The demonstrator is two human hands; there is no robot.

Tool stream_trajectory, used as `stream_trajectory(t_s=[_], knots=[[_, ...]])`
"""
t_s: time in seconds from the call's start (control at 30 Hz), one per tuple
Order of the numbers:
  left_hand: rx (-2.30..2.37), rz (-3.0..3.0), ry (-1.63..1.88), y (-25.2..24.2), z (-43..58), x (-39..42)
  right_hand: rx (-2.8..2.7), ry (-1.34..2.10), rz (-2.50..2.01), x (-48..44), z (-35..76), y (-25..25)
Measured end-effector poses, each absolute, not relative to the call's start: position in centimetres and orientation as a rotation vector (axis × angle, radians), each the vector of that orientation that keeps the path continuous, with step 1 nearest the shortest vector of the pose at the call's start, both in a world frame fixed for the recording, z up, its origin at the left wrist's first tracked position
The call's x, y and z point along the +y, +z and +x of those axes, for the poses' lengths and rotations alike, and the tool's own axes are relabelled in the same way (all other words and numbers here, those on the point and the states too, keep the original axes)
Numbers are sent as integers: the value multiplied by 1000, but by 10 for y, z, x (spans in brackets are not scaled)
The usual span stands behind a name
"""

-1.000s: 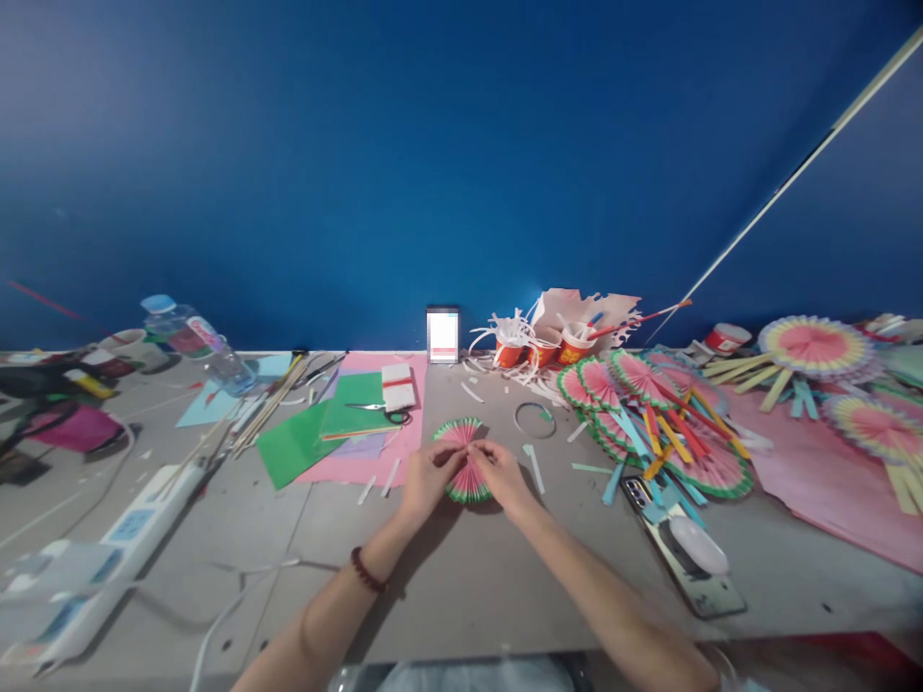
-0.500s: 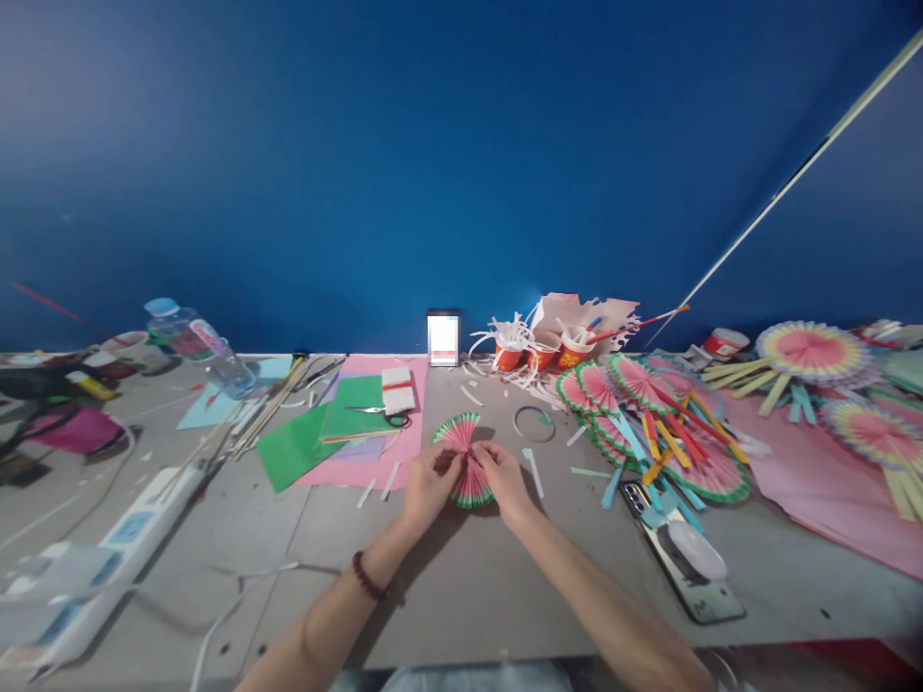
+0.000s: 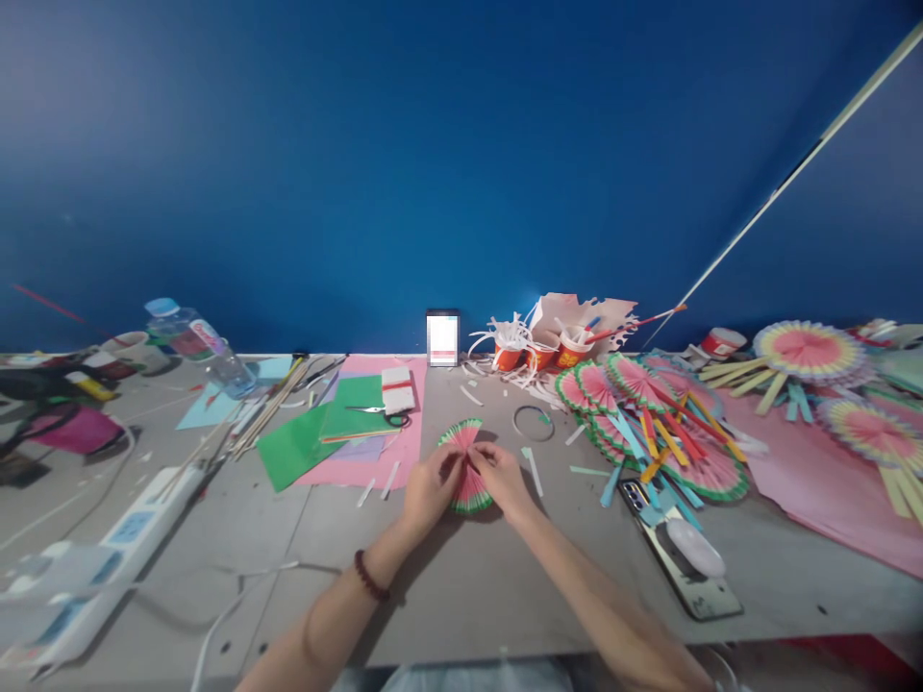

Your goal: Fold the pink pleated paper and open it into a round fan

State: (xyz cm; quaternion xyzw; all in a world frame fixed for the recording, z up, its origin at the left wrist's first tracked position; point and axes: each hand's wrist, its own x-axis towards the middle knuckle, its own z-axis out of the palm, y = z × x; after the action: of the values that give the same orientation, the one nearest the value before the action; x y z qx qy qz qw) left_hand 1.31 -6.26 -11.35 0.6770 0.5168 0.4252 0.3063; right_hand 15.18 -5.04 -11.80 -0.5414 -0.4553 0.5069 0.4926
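A pleated paper fan point(image 3: 463, 442), pink with a green rim, lies on the grey table point(image 3: 447, 586) in front of me. My left hand point(image 3: 430, 490) pinches its left side near the centre, fingers closed on the folds. My right hand point(image 3: 503, 478) pinches the right side in the same way. The two hands meet over the fan's middle and hide most of its lower half. A dark bead bracelet point(image 3: 369, 578) sits on my left wrist.
Green and pink paper sheets point(image 3: 338, 423) with scissors point(image 3: 382, 413) lie at left. A pile of finished fans with coloured sticks point(image 3: 656, 423) lies at right, beside a phone point(image 3: 682, 562). Red cups point(image 3: 540, 351), a tape ring point(image 3: 535, 422), a water bottle point(image 3: 198, 346) and a power strip point(image 3: 108, 553) are also here.
Both hands have stayed on the fan with small finger shifts; the fan has turned slightly between them. The view has drifted a little.
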Motion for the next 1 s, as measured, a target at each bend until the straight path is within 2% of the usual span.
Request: stream_trajectory(t_s=[0.2,0.43,0.67,1.0], knots=[[1386,1979,1034,-119,13,-61,-1085,1374,-1334,-44,159,-118],[1325,2080,1088,-124,13,-60,-1245,1154,-1368,-48,162,-120],[1265,2013,1273,-117,15,-62,-1331,1179,-1304,-47,162,-118],[1255,1848,1193,-114,11,-57,-1542,1039,-1260,-48,162,-112]])
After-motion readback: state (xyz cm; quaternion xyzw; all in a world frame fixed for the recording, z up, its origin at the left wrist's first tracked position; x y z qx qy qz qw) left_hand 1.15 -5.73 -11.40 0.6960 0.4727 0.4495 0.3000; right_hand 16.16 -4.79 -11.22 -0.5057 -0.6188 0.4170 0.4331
